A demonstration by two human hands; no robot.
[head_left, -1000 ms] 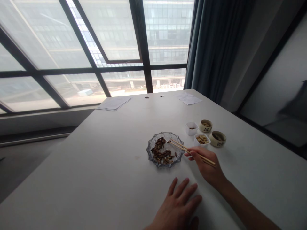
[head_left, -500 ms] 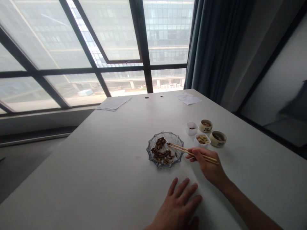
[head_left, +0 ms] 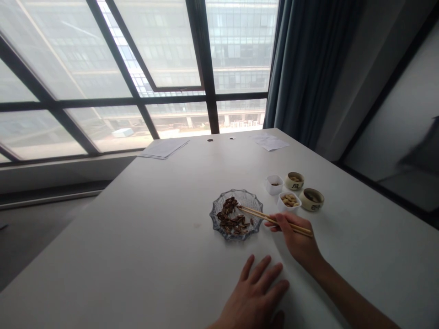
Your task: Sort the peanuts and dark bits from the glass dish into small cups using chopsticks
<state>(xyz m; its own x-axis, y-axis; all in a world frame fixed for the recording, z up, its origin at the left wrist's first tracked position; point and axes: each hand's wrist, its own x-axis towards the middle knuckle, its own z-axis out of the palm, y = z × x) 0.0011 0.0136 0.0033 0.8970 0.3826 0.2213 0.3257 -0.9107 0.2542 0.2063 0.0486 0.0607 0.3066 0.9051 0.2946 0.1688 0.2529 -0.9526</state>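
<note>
A pair of wooden chopsticks [head_left: 258, 213] is held in my right hand [head_left: 298, 235], tips reaching left over a scalloped glass dish [head_left: 254, 201]. Dark brown, seed-like pieces [head_left: 233, 222] lie in a curved heap on the dish's left and lower side. The tips are close to the heap's upper right; a small dark bit shows at them, though whether it is pinched I cannot tell. My left hand [head_left: 255, 292] rests on the white table [head_left: 154, 256] just below the dish, fingers spread, holding nothing.
Behind my right hand stand a white tub of peanut-like pieces [head_left: 290, 201], another white tub [head_left: 274, 184] with a few dark bits, and two beige cups [head_left: 311, 199], [head_left: 294, 181] with dark markings. Paper sheets [head_left: 163, 148] lie at the table's far left, more paper [head_left: 270, 141] at far right.
The chopstick tips have shifted slightly left, toward the heap of brown pieces. My left hand stays almost still.
</note>
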